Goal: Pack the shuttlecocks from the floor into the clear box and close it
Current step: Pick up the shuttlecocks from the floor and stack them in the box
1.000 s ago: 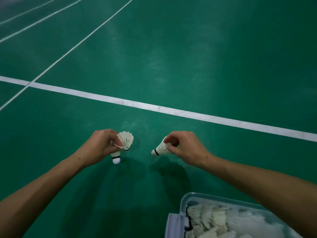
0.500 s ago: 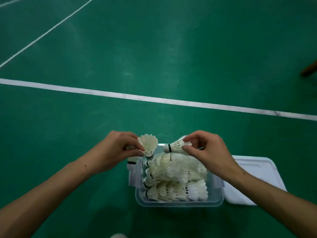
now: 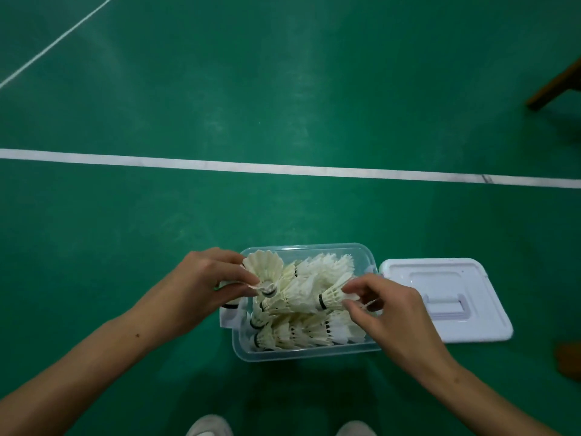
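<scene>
The clear box (image 3: 361,248) stands open on the green floor, packed with several white shuttlecocks (image 3: 301,333). My left hand (image 3: 204,284) pinches one shuttlecock (image 3: 263,266) over the box's left side, its feather skirt pointing up and away. My right hand (image 3: 382,309) pinches a second shuttlecock (image 3: 330,298) by its feathers, lying sideways on the pile with its black-banded cork toward the left. The white lid (image 3: 446,297) lies flat on the floor just right of the box.
A white court line (image 3: 283,169) crosses the floor beyond the box. A brown wooden leg (image 3: 553,86) shows at the upper right, another brown object (image 3: 570,360) at the right edge. The toes of my shoes (image 3: 207,426) appear at the bottom.
Both hands carried their shuttlecocks from the bare floor to the box and have lowered them onto the pile; the view swung down so the box and lid sit central.
</scene>
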